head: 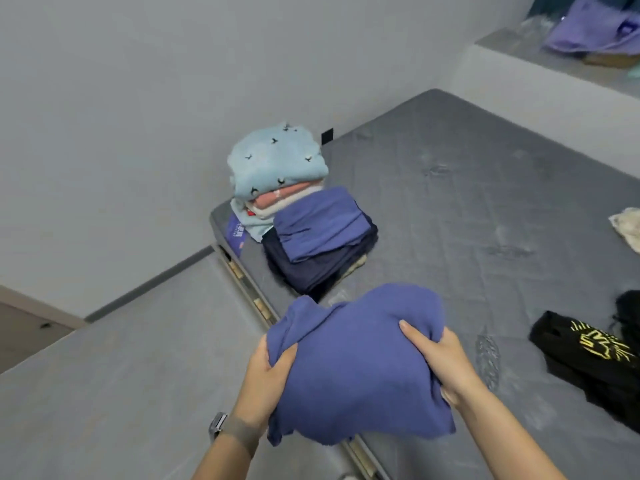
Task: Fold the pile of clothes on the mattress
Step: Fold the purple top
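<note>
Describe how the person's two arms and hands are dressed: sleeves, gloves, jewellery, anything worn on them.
Both forearms are bare in view, with no sleeves showing, and neither hand wears a glove. The left hand has a watch at the wrist, a silver rectangular case on a grey-brown band. The right hand and its wrist carry nothing visible; no rings show.

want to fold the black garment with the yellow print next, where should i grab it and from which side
Judging by its pose, grip the near-left end of the black garment with the yellow print, coming from the left with the right hand. That end lies flat and uncovered on the grey mattress; the far end runs out of frame.
</note>
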Action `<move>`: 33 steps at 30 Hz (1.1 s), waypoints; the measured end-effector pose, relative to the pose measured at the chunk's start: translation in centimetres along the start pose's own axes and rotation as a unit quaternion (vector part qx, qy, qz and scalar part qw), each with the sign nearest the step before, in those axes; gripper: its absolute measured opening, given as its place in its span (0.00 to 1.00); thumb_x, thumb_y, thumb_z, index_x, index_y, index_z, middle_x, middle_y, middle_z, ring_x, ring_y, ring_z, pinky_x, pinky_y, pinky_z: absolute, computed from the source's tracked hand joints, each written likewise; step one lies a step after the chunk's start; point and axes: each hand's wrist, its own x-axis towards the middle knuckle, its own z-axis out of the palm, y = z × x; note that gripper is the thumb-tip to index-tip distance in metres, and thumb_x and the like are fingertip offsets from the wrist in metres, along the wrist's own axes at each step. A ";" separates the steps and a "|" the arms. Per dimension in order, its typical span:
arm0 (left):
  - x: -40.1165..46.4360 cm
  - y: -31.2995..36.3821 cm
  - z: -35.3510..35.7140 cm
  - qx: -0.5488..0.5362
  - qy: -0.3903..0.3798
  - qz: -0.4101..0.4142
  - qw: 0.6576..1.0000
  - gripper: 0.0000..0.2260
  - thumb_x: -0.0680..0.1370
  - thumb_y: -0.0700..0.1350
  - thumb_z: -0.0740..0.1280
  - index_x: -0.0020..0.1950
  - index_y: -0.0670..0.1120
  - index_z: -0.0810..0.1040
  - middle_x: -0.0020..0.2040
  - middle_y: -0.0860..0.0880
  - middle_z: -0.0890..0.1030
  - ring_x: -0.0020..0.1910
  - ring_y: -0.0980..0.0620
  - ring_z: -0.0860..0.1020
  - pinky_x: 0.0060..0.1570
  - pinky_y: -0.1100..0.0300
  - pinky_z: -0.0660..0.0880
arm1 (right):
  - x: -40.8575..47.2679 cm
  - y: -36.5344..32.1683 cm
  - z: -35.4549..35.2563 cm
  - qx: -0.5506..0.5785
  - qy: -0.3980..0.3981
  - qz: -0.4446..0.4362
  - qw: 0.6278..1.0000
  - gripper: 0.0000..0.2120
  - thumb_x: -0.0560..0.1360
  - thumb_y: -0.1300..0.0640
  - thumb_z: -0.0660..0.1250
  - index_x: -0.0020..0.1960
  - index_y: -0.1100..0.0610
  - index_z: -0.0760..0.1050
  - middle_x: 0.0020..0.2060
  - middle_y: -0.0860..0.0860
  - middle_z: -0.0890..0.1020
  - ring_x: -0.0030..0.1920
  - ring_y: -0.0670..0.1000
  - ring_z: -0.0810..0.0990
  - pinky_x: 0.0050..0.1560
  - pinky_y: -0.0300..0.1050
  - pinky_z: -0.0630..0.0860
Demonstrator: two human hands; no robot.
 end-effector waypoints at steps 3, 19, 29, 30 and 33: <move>2.9 3.3 -0.4 -0.015 -0.018 -0.004 1.000 0.12 0.79 0.43 0.65 0.59 0.56 0.74 0.53 0.58 0.81 0.47 0.63 0.81 0.40 0.69 0.76 | 2.7 -4.3 2.2 -0.016 -0.005 -0.016 1.000 0.10 0.74 0.57 0.72 0.55 0.57 0.79 0.44 0.47 0.86 0.44 0.45 0.85 0.42 0.41 0.77; 22.7 8.4 -1.0 0.006 0.051 -0.016 0.999 0.11 0.78 0.45 0.67 0.59 0.55 0.74 0.57 0.56 0.79 0.56 0.56 0.78 0.57 0.56 0.75 | 22.5 -13.4 11.0 -0.090 -0.036 0.020 0.995 0.14 0.73 0.54 0.73 0.56 0.58 0.79 0.50 0.51 0.85 0.48 0.49 0.84 0.43 0.42 0.78; 34.8 6.7 0.1 0.000 0.131 -0.038 0.991 0.09 0.78 0.45 0.67 0.54 0.59 0.72 0.44 0.67 0.80 0.43 0.69 0.77 0.42 0.72 0.73 | 39.0 -15.4 16.7 -0.249 -0.067 -0.036 0.965 0.16 0.74 0.48 0.72 0.58 0.53 0.78 0.51 0.46 0.83 0.50 0.45 0.81 0.46 0.37 0.75; 36.4 5.4 0.2 0.005 0.132 -0.087 0.987 0.10 0.78 0.46 0.68 0.56 0.58 0.73 0.47 0.64 0.80 0.46 0.65 0.78 0.46 0.67 0.75 | 41.1 -14.8 17.0 -0.300 -0.051 -0.040 0.952 0.18 0.73 0.48 0.72 0.59 0.54 0.77 0.52 0.47 0.82 0.52 0.48 0.81 0.49 0.41 0.75; 40.8 0.3 0.2 0.091 0.086 -0.234 0.964 0.11 0.76 0.43 0.70 0.56 0.44 0.74 0.56 0.45 0.81 0.54 0.46 0.78 0.54 0.57 0.73 | 45.1 -11.7 17.8 -0.531 0.030 -0.016 0.847 0.30 0.72 0.47 0.72 0.70 0.54 0.65 0.62 0.55 0.77 0.61 0.59 0.75 0.57 0.51 0.74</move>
